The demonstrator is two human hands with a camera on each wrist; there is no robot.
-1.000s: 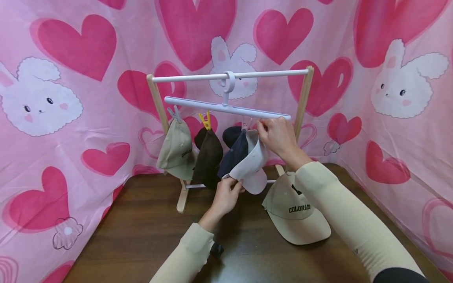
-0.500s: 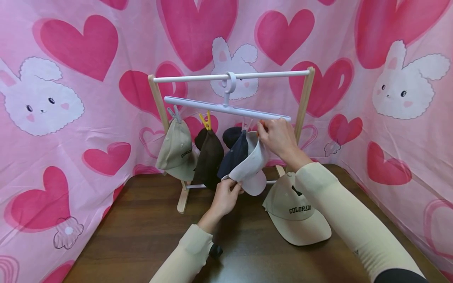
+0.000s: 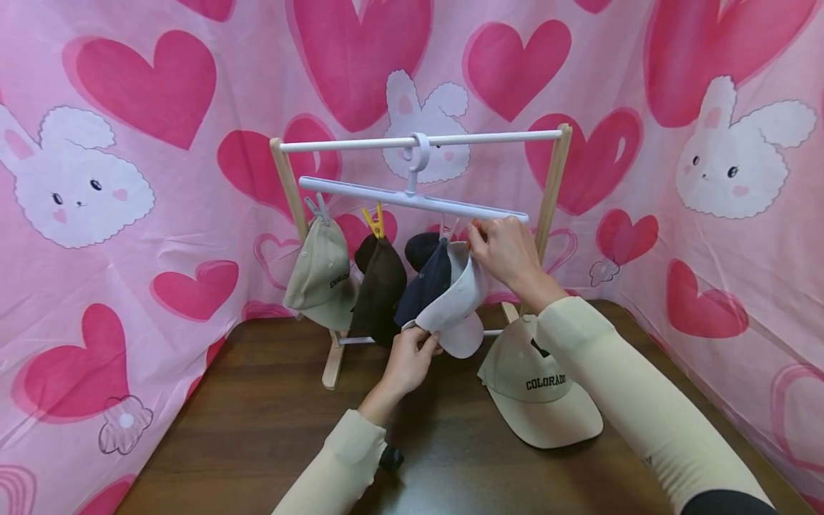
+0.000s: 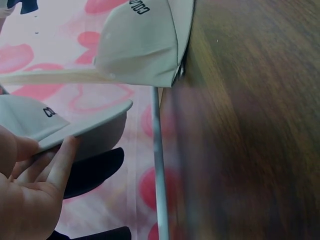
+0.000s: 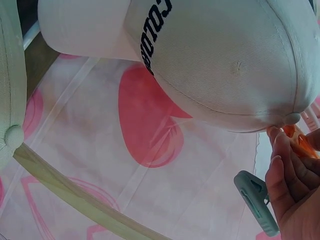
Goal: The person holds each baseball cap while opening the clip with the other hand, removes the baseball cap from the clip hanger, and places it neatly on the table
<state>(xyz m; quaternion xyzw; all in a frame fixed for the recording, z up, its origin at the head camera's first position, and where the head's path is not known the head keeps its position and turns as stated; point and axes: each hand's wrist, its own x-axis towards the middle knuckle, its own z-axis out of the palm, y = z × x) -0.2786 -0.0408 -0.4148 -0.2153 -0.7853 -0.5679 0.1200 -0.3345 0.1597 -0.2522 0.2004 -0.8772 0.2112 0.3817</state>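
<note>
A white cap (image 3: 454,299) hangs under the right half of a white hanger (image 3: 386,194). My left hand (image 3: 410,357) pinches its lower edge near the brim; the left wrist view shows thumb and fingers on either side of that edge. Up at the crown, my right hand (image 3: 508,247) holds an orange clothespin (image 5: 298,142) right at the cap's top button. A teal clothespin (image 5: 257,202) sits just beside that hand. Left of the white cap hang a navy cap (image 3: 425,286), a dark brown cap (image 3: 380,290) with a yellow clothespin (image 3: 374,219), and a beige cap (image 3: 322,272).
The hanger tilts down to the right on a wooden rack's white rail (image 3: 347,144). Below my right forearm, a beige COLORADO cap (image 3: 534,379) rests on the brown table (image 3: 257,429). A small black object (image 3: 391,458) lies by my left sleeve. Pink heart-print cloth (image 3: 180,179) surrounds the table.
</note>
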